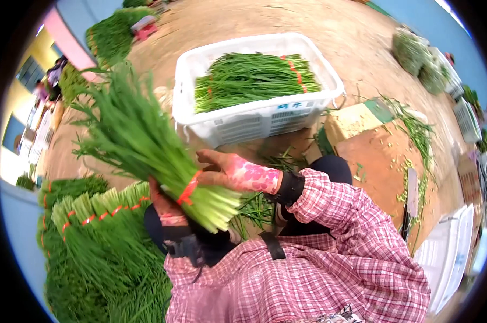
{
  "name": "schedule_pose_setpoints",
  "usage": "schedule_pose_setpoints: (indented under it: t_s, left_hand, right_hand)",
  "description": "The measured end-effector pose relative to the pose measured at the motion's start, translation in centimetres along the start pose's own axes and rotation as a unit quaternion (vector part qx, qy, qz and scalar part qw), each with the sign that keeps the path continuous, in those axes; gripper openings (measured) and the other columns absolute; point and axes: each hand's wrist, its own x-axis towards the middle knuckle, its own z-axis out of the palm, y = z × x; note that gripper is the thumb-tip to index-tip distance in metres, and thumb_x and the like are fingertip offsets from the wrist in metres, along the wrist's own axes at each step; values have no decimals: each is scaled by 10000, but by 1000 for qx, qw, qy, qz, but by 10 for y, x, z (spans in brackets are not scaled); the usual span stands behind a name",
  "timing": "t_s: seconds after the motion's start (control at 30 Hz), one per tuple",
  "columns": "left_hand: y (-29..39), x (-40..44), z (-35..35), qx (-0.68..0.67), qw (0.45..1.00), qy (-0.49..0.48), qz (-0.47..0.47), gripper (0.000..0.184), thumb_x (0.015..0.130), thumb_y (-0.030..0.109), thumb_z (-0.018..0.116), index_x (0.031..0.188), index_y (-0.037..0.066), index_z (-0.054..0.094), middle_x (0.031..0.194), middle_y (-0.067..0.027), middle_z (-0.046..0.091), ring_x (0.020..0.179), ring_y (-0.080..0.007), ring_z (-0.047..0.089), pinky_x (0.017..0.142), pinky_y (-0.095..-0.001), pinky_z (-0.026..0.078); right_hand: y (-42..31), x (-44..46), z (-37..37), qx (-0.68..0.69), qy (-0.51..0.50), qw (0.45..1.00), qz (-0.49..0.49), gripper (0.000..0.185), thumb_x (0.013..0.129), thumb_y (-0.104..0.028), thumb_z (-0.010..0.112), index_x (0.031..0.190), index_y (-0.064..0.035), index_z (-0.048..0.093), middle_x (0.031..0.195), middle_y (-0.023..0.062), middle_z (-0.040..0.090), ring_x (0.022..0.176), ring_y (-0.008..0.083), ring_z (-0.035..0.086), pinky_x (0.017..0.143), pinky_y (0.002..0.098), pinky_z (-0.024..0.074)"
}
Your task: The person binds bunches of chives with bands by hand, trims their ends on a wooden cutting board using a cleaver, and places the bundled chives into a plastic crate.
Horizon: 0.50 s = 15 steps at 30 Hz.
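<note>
A large bunch of green chives (141, 134), bound by an orange tie, is tilted in front of me. Its leaves point up and left, and its pale cut ends point down and right. My left hand (165, 202) is closed around it from below, the fingers partly hidden behind the stems. On its right side, my right hand (238, 171) grips the bunch near the tie, fingers curved. A patterned pink cover lies over the back of that hand. Beyond the bunch, a white plastic crate (238, 121) contains more chives (254, 78) with orange ties.
Tied chive bunches (103, 242) are piled at my left. To my right, a brown board (378, 161) carries cut scraps, a knife (412, 194) and a yellowish block (351, 124). White containers (442, 258) stand at lower right. More greens (114, 37) lie farther back.
</note>
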Motion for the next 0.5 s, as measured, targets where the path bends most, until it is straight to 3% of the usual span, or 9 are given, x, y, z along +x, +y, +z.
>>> schedule_pose_setpoints:
  t_s: [0.1,0.2,0.27,0.3,0.37,0.4,0.43,0.47,0.5]
  left_hand:
    - [17,28,-26,-11,997,-77,27,585,992,495,493,1396,71,497,1377,-110,566,1227,-297,557,1061,-478,432]
    - [19,62,-12,35,991,-14,125,600,995,530,464,1407,95,481,1373,-70,566,1206,-275,560,1051,-455,442]
    - [32,88,6,72,987,-45,138,608,995,531,471,1417,93,470,1387,-68,555,1227,-276,547,1074,-458,423]
    - [37,99,13,79,987,11,140,619,989,531,485,1421,89,465,1394,-75,549,1237,-283,542,1086,-474,411]
    - [41,117,18,64,992,-51,96,603,991,504,500,1421,82,466,1398,-88,546,1246,-293,536,1097,-488,398]
    - [41,125,23,87,990,-42,99,594,992,493,506,1417,80,472,1395,-91,549,1248,-294,535,1099,-490,396]
    - [47,141,9,44,995,-81,36,564,990,486,514,1389,87,509,1366,-81,578,1234,-275,547,1086,-480,404]
    - [36,152,27,98,992,4,79,534,948,484,595,1309,91,575,1293,-58,634,1190,-251,585,1066,-457,423]
    - [29,169,31,66,996,-2,59,533,935,488,614,1293,95,582,1273,-53,643,1174,-234,592,1047,-441,438]
  right_hand:
    - [9,-7,-36,-73,-1,997,-1,616,963,-345,615,1400,46,426,1285,255,597,1184,324,599,990,363,475]
    - [19,-14,-70,-111,-43,993,14,498,959,-329,593,1254,72,570,1091,243,682,1020,339,665,878,386,514]
    - [13,-22,-93,-192,-38,981,-18,461,945,-307,610,1219,63,601,1038,230,693,976,323,676,857,374,520]
    - [10,-25,-107,-181,-31,983,-9,459,937,-310,617,1211,58,608,1041,226,693,969,320,677,853,376,520]
    - [-13,-31,-138,-123,-51,988,76,467,924,-324,632,1203,50,616,1060,227,689,984,308,674,865,382,514]
    - [-21,-30,-154,-178,-65,980,56,466,923,-322,634,1215,40,611,1100,232,679,1026,323,661,883,394,509]
    - [-15,-22,-168,-199,-67,977,49,466,912,-289,648,1252,23,589,1132,242,665,1074,353,639,906,404,502]
    - [-2,-11,-180,-267,-40,963,29,523,880,-288,685,1285,18,559,1185,248,634,1109,371,616,932,421,490]
    - [10,-1,-192,-335,-12,942,12,590,848,-288,723,1317,13,530,1238,253,603,1143,389,592,958,437,479]
